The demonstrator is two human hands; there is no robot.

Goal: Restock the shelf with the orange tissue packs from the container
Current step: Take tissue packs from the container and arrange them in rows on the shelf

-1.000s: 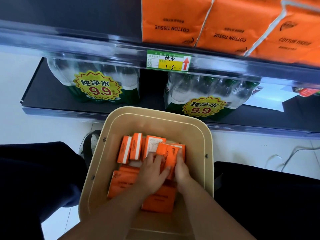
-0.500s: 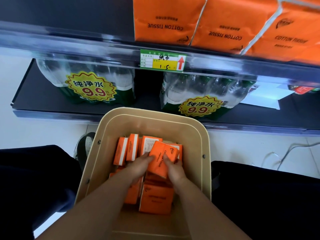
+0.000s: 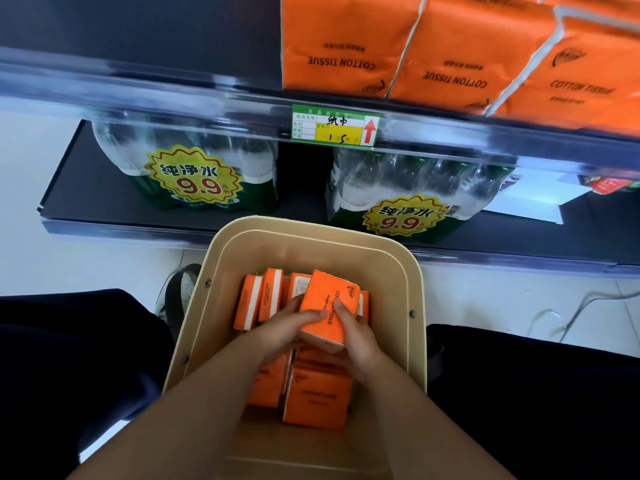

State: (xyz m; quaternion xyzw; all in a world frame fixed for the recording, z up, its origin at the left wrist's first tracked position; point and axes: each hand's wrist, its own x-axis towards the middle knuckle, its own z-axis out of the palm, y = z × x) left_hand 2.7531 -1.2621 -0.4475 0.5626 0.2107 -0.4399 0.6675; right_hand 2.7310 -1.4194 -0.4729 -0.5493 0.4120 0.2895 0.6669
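A beige container (image 3: pixel 414 285) sits between my knees, holding several orange tissue packs (image 3: pixel 316 400). Both hands grip one orange tissue pack (image 3: pixel 329 303), lifted above the others inside the container. My left hand (image 3: pixel 289 329) holds its left side. My right hand (image 3: pixel 358 341) holds its right and lower side. On the upper shelf (image 3: pixel 207 95) stand three large orange cotton tissue packs (image 3: pixel 346 46) at the right; the shelf's left part is bare.
A price tag (image 3: pixel 334 128) hangs on the upper shelf's rail. On the lower shelf (image 3: pixel 104 216) stand two shrink-wrapped water bottle packs (image 3: pixel 194 168) and a white sheet (image 3: pixel 533 199). A cable (image 3: pixel 575 313) lies on the floor at right. My dark-trousered legs flank the container.
Both hands closed on one pack among the others and raised it, tilting it upright above the pile. The view shifted slightly.
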